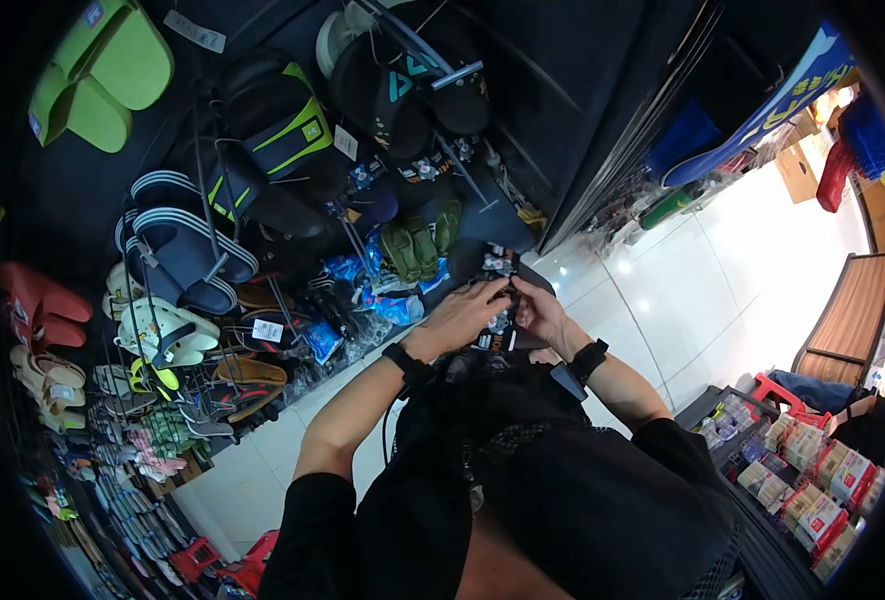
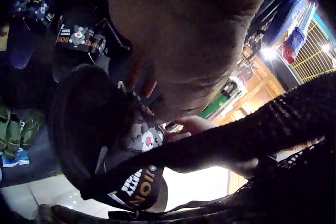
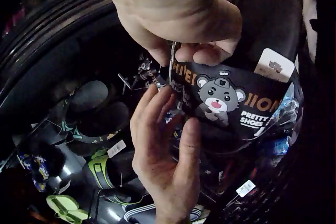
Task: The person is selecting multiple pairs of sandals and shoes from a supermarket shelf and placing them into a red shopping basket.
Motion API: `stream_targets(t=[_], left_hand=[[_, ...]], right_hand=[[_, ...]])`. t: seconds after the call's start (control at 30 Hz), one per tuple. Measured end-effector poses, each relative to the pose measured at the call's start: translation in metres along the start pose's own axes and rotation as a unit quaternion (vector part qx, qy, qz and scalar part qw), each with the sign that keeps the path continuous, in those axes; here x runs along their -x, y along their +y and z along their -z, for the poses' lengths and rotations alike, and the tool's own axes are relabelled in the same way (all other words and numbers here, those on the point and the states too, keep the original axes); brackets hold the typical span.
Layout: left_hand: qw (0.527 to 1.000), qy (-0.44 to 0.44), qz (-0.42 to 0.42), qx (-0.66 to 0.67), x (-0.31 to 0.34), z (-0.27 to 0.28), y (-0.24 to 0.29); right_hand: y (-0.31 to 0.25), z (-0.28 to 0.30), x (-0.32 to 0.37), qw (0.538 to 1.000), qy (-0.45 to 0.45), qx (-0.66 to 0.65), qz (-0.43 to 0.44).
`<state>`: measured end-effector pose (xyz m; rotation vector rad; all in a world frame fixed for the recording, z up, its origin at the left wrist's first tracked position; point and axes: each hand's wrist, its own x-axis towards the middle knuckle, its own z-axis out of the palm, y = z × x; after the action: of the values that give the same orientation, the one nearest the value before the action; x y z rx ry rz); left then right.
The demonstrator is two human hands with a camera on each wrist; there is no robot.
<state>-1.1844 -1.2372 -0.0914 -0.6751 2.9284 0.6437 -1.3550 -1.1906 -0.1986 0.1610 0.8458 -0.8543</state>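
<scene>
A pair of black slippers [image 1: 499, 262] is between my hands, its strap [image 3: 215, 98] printed with a grey bear and orange and white letters. My right hand [image 3: 173, 14] curls its fingers at the strap edge and pinches a thin silvery strip [image 3: 172, 62] there. Just below it, my left hand [image 3: 165, 150] has its fingers extended, fingertips near the strip's lower end and thumb by the bear print. In the left wrist view, the left hand [image 2: 184, 29] hangs over the slipper [image 2: 84, 129]. A white tag [image 3: 274, 65] sticks out beside the strap.
A dark rack holds hanging footwear: green slippers [image 1: 102, 75], striped navy slides [image 1: 187, 250] and pale clogs [image 1: 167, 330]. A metal hook [image 1: 457, 75] juts out above. White tiled floor [image 1: 652, 300] lies to the right; boxed goods [image 1: 797, 440] stand at lower right.
</scene>
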Motion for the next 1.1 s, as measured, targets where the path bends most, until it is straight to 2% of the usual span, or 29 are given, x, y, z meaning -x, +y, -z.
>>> stream_targets(t=[0.1,0.13,0.2,0.43,0.5,0.6,0.77,0.87,1.0,1.07,1.1], left_hand=[[0.99,0.102,0.079,0.052,0.018,-0.001,-0.01],[0.99,0.104,0.08,0.052,0.028,-0.002,-0.014],[0.978,0.121,0.137,0.098,0.054,-0.004,-0.017],[0.955,0.103,0.264,0.084,0.148,-0.037,-0.021],[0.928,0.092,0.338,0.124,0.164,-0.04,-0.016],[0.905,0.102,0.388,0.143,0.177,-0.044,-0.01],[0.882,0.154,0.415,0.164,0.18,-0.047,-0.007],[0.877,0.184,0.415,0.156,0.174,-0.042,-0.007],[0.87,0.182,0.433,0.152,0.169,-0.036,0.0],[0.861,0.185,0.447,0.158,0.169,-0.032,0.007],[0.853,0.185,0.461,0.161,0.17,-0.032,0.011]], right_hand=[[-0.005,-0.005,-0.006,0.999,0.015,-0.029,0.013],[-0.008,-0.007,-0.008,0.998,0.02,-0.049,0.028],[-0.013,-0.01,-0.015,0.995,0.022,-0.084,0.05],[-0.034,-0.012,-0.05,0.98,-0.013,-0.176,0.093],[-0.039,-0.017,-0.057,0.978,-0.015,-0.188,0.087],[-0.045,-0.021,-0.068,0.975,-0.025,-0.208,0.078],[-0.052,-0.026,-0.089,0.973,-0.059,-0.204,0.092],[-0.059,-0.026,-0.108,0.971,-0.064,-0.219,0.072],[-0.072,-0.031,-0.13,0.972,-0.091,-0.206,0.063],[-0.077,-0.024,-0.149,0.958,-0.16,-0.235,0.033],[-0.081,-0.031,-0.149,0.96,-0.16,-0.228,0.027]])
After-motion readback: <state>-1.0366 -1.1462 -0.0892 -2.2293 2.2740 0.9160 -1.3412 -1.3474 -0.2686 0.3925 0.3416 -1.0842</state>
